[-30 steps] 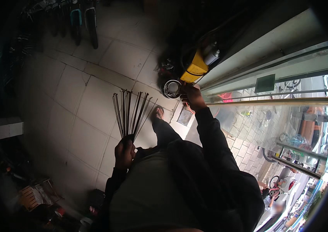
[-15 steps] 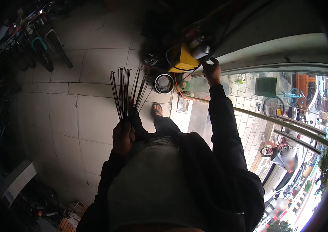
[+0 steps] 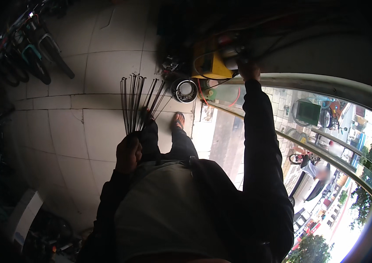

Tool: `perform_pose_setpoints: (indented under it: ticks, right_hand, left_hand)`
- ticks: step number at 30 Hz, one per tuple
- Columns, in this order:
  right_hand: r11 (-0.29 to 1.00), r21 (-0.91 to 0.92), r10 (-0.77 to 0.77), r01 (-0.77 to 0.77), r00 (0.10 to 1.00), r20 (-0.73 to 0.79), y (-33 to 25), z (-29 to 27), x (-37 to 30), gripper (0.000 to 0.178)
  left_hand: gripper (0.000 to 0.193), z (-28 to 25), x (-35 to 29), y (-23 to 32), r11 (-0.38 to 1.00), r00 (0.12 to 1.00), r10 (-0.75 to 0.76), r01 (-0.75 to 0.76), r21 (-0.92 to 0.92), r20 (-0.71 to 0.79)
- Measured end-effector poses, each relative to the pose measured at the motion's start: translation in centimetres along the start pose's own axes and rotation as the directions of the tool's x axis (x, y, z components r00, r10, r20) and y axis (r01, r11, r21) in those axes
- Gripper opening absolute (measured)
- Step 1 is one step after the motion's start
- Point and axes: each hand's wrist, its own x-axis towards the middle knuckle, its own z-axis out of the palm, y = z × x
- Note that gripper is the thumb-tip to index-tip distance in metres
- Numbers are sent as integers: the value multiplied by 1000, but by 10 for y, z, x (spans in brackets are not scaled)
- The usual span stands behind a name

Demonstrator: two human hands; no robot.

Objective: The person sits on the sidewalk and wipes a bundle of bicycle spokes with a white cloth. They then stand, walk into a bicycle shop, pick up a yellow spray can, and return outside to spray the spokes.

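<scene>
A bundle of thin black spokes [image 3: 138,105] is clamped in the left hand [image 3: 127,153], fist closed round the lower ends at about 8 o'clock of frame centre. The bundle is held upright, and the free ends fan toward 12 o'clock; the splay is probably because only the base is pinched. It is carried clear of the body and above the tiled floor [image 3: 63,131], presumably so the tips catch nothing.

The right arm is stretched to 1 o'clock. The right hand [image 3: 248,70] sits on or at the grey cans [image 3: 232,56] on top of the yellow box [image 3: 210,63]. Whether the fingers are closed on a can or merely resting there cannot be told; that corner is dark and the hand is small in view.

A round tin [image 3: 184,90] stands on the floor at 12 o'clock, just beside the box, with cables looped round it. One sandalled foot [image 3: 177,120] is planted just below the tin, near the sill; the stance looks like bracing for the reach.

A glass front [image 3: 282,127] runs along the right side from 2 to 4 o'clock, with the street seen through it. Bicycles [image 3: 32,52] are parked at 10 o'clock, well apart from both hands.
</scene>
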Motion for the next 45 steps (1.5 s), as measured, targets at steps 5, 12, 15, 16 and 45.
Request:
perform_pose_setpoints:
  ticks: [5, 12, 15, 16, 45]
  right_hand:
    - [994, 106, 7, -3, 999, -38, 7, 17, -56, 57]
    - [977, 191, -42, 91, 968, -246, 60, 74, -108, 68]
    - [967, 234, -36, 101, 963, -266, 62, 84, -116, 65]
    - [960, 251, -48, 122, 958, -282, 64, 89, -115, 65]
    - [973, 149, -104, 177, 910, -402, 10, 41, -29, 63]
  left_hand:
    - [23, -7, 6, 9, 1000, 1000, 5, -5, -6, 5]
    - [23, -3, 19, 22, 996, 997, -63, 60, 60, 38]
    - [22, -2, 22, 26, 993, 997, -61, 57, 100, 41]
    - [22, -2, 22, 26, 993, 997, -61, 56, 104, 37]
    - [31, 17, 20, 13, 993, 995, -94, 92, 70, 25]
